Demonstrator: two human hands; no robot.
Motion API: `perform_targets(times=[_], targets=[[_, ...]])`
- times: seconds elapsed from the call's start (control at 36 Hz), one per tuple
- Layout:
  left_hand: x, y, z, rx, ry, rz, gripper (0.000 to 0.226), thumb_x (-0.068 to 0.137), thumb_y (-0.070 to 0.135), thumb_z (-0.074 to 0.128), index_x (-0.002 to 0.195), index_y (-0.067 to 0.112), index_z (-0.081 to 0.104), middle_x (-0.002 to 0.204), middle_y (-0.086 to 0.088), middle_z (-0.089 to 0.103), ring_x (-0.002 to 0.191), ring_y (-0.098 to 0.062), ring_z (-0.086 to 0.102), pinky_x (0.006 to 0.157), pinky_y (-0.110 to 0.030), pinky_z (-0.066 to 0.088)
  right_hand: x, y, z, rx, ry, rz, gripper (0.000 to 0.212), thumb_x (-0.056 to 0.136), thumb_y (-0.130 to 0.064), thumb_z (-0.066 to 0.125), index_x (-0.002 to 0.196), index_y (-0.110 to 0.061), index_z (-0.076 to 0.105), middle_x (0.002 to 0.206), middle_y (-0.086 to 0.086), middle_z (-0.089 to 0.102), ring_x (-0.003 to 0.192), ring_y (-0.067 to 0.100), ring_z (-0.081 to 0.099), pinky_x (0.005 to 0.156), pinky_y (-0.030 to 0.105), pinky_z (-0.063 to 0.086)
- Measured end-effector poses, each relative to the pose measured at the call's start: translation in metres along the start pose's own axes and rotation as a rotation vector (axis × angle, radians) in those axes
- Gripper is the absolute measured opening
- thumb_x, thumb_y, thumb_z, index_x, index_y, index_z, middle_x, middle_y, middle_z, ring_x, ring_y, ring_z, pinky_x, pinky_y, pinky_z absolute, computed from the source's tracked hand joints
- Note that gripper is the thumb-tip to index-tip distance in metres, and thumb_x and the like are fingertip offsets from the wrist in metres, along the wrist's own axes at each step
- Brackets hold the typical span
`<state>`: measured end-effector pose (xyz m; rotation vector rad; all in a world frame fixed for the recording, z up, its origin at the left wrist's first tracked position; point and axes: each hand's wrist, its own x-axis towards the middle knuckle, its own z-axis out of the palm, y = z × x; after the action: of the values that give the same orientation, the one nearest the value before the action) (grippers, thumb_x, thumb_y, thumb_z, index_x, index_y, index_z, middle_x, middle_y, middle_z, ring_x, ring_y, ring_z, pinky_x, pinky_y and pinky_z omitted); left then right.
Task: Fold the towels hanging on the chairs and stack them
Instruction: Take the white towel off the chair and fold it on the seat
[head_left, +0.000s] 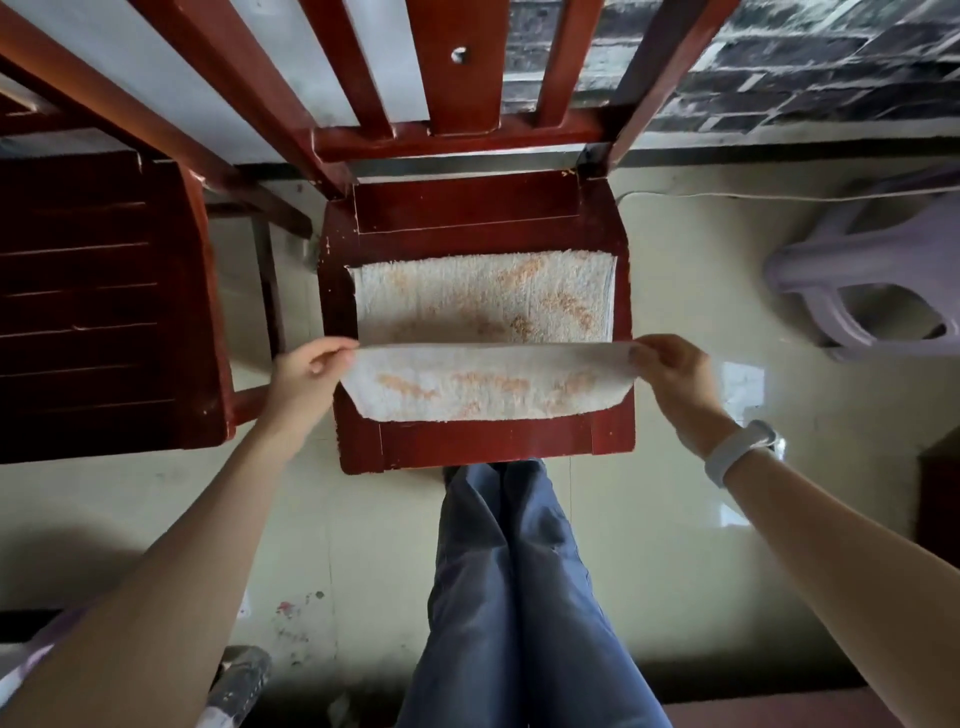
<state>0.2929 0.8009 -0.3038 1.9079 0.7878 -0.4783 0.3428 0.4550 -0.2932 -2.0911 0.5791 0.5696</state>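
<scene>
Both hands pinching the towel's near corners: left hand (306, 371) on the left corner, right hand (670, 371) w/ a white wristband (737, 452) on the right. White-and-orange towel (483, 296) is lying on the red wooden chair (483, 441) seat, its near half lifting up off the front edge. Second dark-red chair (104, 301) is standing just left; lilac plastic stool (872, 275) on the floor at right.
</scene>
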Motion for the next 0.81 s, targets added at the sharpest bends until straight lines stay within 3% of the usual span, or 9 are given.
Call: perform_targets(times=[0.14, 0.31, 0.44, 0.58, 0.81], targets=[[0.039, 0.018, 0.011, -0.086, 0.115, 0.013, 0.016, 0.09, 0.013, 0.054, 0.099, 0.021, 0.064, 0.093, 0.0, 0.062, 0.092, -0.015, 0.057, 0.092, -0.035, 0.046, 0.043, -0.023, 0.015, 0.013, 0.072, -0.074, 0.019, 0.088, -0.008, 0.051, 0.103, -0.003, 0.061, 0.083, 0.006, 0.058, 0.06, 0.009, 0.049, 0.045, 0.007, 0.037], [0.076, 0.021, 0.02, -0.043, 0.158, 0.034, 0.018, 0.089, 0.012, 0.054, 0.103, 0.014, 0.066, 0.089, 0.006, 0.061, 0.084, -0.007, 0.056, 0.089, -0.035, 0.047, 0.088, -0.03, 0.033, -0.054, 0.156, -0.087, 0.02, 0.086, -0.008, 0.051, 0.101, -0.003, 0.063, 0.085, 0.006, 0.057, 0.059, 0.002, 0.046, 0.044, 0.005, 0.035], [0.099, 0.017, 0.024, -0.015, 0.2, 0.047, 0.02, 0.089, 0.01, 0.054, 0.105, 0.011, 0.066, 0.097, 0.0, 0.063, 0.082, -0.005, 0.055, 0.082, -0.028, 0.048, 0.112, -0.03, 0.039, -0.12, 0.165, -0.104, 0.02, 0.086, -0.009, 0.05, 0.1, -0.005, 0.064, 0.087, 0.005, 0.057, 0.071, 0.014, 0.051, 0.046, 0.004, 0.035], [0.115, 0.016, 0.034, -0.015, 0.269, 0.085, 0.021, 0.089, 0.008, 0.053, 0.106, 0.011, 0.065, 0.097, 0.004, 0.061, 0.075, 0.005, 0.054, 0.07, -0.003, 0.043, 0.127, -0.027, 0.046, -0.124, 0.19, -0.097, 0.021, 0.086, -0.011, 0.05, 0.101, -0.006, 0.064, 0.088, 0.004, 0.058, 0.08, 0.014, 0.052, 0.05, 0.004, 0.035], [0.13, 0.005, 0.042, 0.059, 0.335, 0.076, 0.019, 0.088, 0.013, 0.053, 0.101, 0.015, 0.068, 0.094, 0.006, 0.062, 0.077, 0.002, 0.054, 0.07, -0.006, 0.042, 0.137, -0.022, 0.052, -0.176, 0.159, -0.085, 0.023, 0.087, -0.008, 0.047, 0.101, -0.004, 0.063, 0.085, 0.003, 0.055, 0.065, 0.011, 0.048, 0.048, 0.006, 0.034]])
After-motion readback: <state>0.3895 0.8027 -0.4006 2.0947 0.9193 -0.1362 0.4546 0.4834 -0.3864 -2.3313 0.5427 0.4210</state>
